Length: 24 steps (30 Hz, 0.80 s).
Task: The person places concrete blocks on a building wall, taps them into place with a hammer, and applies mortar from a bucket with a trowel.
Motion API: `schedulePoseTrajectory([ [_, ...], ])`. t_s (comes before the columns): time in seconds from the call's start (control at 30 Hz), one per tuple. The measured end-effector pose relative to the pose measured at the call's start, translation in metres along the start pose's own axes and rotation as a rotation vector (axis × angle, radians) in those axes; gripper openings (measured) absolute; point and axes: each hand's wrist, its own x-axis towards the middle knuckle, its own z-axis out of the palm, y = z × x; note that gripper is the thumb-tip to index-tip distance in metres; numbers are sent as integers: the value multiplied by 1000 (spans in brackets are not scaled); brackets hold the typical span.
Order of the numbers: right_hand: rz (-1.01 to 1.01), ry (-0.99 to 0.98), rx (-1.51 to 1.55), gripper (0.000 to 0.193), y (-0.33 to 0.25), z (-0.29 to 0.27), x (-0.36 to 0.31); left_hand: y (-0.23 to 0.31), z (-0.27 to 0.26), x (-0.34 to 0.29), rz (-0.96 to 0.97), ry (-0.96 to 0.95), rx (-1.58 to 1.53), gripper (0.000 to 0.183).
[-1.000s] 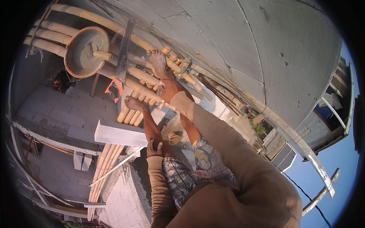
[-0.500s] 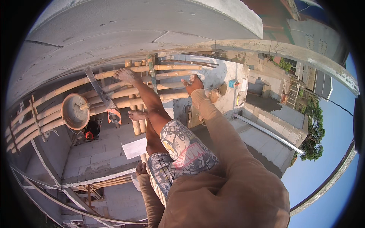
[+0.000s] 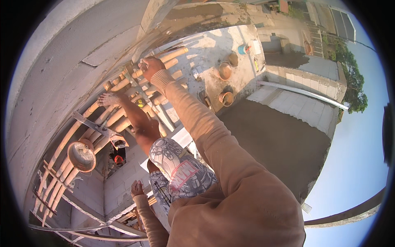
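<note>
My right hand [image 3: 151,68] reaches out beside the grey wall, above the ends of the bamboo poles [image 3: 123,123]. Its fingers are curled closed, and what they hold, if anything, is too small to make out. Lower down, my left hand [image 3: 138,188] hangs near my knee with loosely bent fingers apart, holding nothing visible. A bare foot [image 3: 108,99] rests on the bamboo. Next to it, a hand saw [image 3: 94,126] with an orange and black handle lies across the poles. A round basin [image 3: 81,156] with pale residue sits farther left on them.
A grey block wall [image 3: 61,78] rises along the left. On the concrete slab [image 3: 201,45] beyond are brown buckets [image 3: 225,71], a blue container [image 3: 243,50] and a yellow tool [image 3: 256,64]. A long pale bar [image 3: 302,94] lies along a block wall. Beneath the poles, a lower level shows.
My view has swung right. My right hand has moved left, toward the wall and the bamboo. My left hand's fingers now point up, and the saw and basin appear lower.
</note>
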Motion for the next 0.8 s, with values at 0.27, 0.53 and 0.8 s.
schedulePoseTrajectory([
  [0.27, -7, 19, -136, 30, -30, -11, -14, 22, -7, 48, 91, -46, 227, 46],
  [0.53, 99, 36, -75, 25, -36, 3, -19, 65, 8, 23, 118, -127, 327, 42],
  [0.8, 154, -15, 63, 23, -41, 0, -18, 86, -16, 0, 58, -78, 373, 43],
])
